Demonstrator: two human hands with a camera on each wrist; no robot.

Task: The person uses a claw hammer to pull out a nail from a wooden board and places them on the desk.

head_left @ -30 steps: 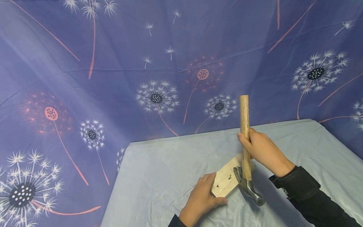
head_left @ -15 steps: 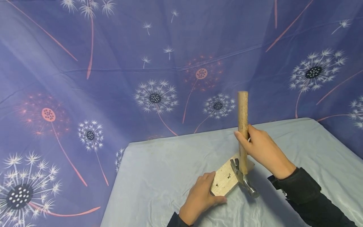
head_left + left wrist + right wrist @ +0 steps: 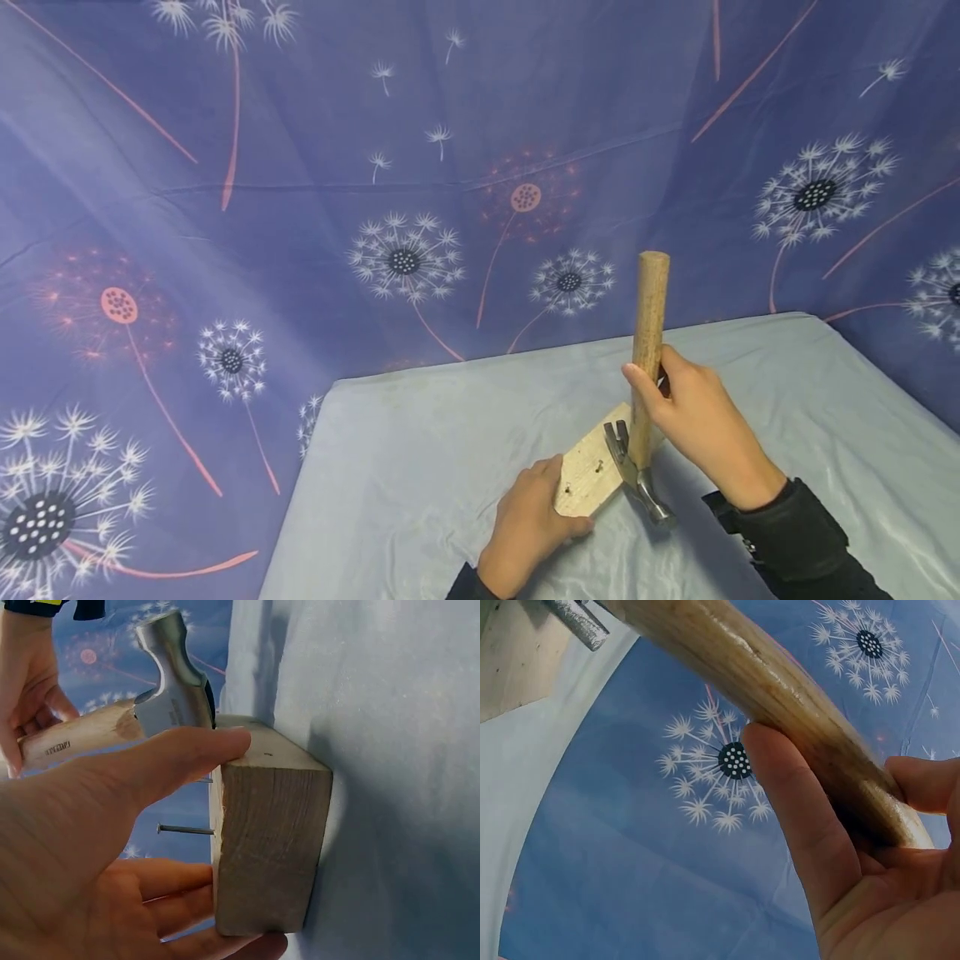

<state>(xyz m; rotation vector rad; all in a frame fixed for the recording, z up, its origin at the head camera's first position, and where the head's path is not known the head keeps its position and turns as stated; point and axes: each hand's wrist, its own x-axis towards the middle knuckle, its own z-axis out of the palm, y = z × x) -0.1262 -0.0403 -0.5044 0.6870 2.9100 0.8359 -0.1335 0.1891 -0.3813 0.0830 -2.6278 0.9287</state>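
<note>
Since half a second ago, the handle of the claw hammer [image 3: 649, 312] has tipped slightly rightward, its claw [image 3: 618, 442] staying over the wooden block [image 3: 582, 477]. The right hand [image 3: 708, 421] grips that handle between thumb and fingers; the left hand [image 3: 528, 517] holds the block's near end on the pale blue cloth [image 3: 420, 467]. A nail [image 3: 186, 829] juts from the block; whether the claw hooks another cannot be told. Likely risks: sideways leverage could make the claw slip, and a loose left grip could let the block slide.
</note>
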